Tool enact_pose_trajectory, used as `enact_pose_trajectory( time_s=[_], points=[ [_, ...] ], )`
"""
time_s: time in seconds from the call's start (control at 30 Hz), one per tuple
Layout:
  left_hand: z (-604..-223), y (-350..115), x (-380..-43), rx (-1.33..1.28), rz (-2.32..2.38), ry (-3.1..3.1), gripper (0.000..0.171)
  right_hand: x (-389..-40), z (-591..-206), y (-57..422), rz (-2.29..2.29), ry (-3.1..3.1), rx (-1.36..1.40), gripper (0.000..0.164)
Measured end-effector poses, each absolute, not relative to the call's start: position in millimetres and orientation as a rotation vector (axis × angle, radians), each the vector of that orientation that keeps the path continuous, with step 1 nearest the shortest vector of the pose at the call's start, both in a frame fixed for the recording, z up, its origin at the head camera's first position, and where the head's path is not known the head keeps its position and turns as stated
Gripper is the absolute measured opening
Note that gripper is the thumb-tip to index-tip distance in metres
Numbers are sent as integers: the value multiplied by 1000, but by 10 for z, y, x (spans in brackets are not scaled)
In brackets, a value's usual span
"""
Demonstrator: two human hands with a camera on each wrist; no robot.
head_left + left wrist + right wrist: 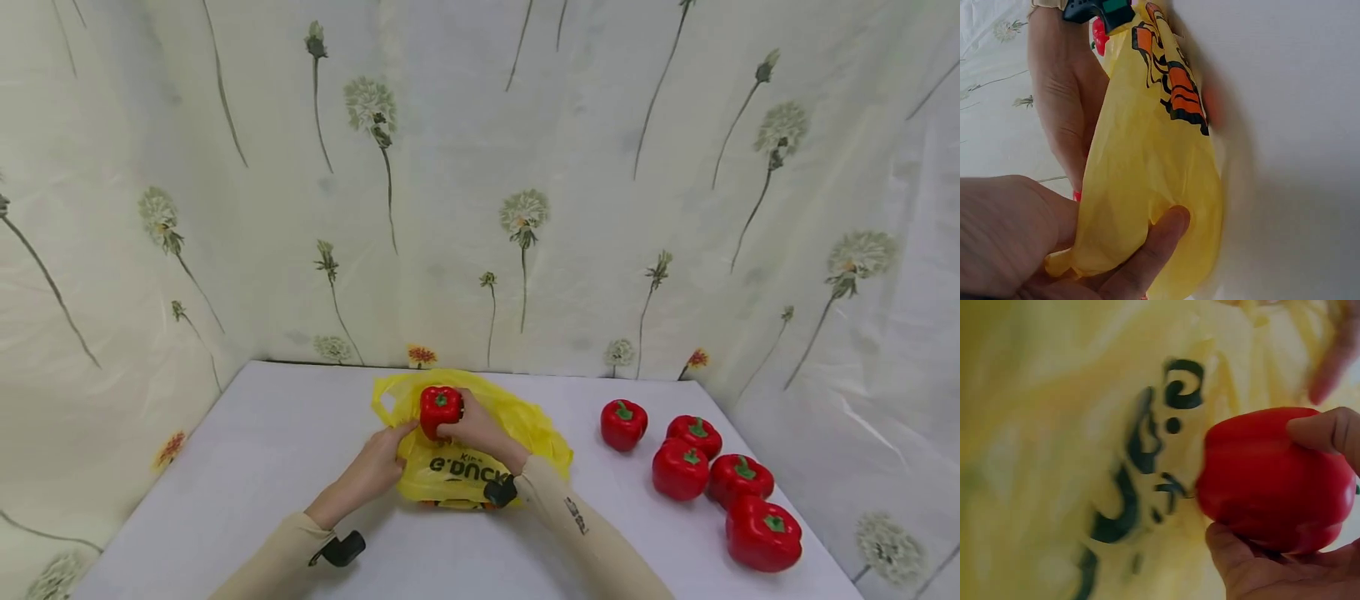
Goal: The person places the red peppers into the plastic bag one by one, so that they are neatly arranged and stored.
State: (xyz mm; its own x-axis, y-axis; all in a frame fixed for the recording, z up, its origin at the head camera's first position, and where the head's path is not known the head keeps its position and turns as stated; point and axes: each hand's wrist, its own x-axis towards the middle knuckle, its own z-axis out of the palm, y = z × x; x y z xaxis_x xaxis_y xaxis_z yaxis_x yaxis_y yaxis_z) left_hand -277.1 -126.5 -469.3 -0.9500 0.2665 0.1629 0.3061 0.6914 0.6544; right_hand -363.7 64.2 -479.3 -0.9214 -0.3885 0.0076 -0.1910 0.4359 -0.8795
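A red bell pepper (441, 410) with a green stem is held by my right hand (480, 425) above the yellow plastic bag (525, 417). In the right wrist view, thumb and fingers grip opposite sides of the pepper (1266, 481). My left hand (381, 462) is at the bag's left side. The left wrist view shows the left hand (1016, 231) pinching the edge of the yellow bag (1129, 169), one fingertip pressed against the plastic. Dark lettering and an orange print mark the bag. Its contents are mostly hidden.
Several red bell peppers stand on the white table's right side, including one pepper (624, 425) toward the back and another pepper (763, 533) nearest the front. A curtain (450, 208) printed with dandelions hangs behind the table (285, 433).
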Motion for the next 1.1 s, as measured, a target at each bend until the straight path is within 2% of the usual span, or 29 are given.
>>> enact_pose_trajectory(
  time_s=[0.27, 0.6, 1.1],
  points=[
    [-4691, -1251, -2770, -507, -1099, -2854, 60, -3720, -4928, 603, -1556, 2474, -480, 79],
    [-4688, -1253, -2780, -436, -1091, -2872, 60, -3662, -4896, 662, -1482, 2462, -565, 89],
    [-4685, -1248, -2799, -353, -1109, -2894, 63, -3504, -4799, 1048, -1290, 2479, -542, 97]
  ],
)
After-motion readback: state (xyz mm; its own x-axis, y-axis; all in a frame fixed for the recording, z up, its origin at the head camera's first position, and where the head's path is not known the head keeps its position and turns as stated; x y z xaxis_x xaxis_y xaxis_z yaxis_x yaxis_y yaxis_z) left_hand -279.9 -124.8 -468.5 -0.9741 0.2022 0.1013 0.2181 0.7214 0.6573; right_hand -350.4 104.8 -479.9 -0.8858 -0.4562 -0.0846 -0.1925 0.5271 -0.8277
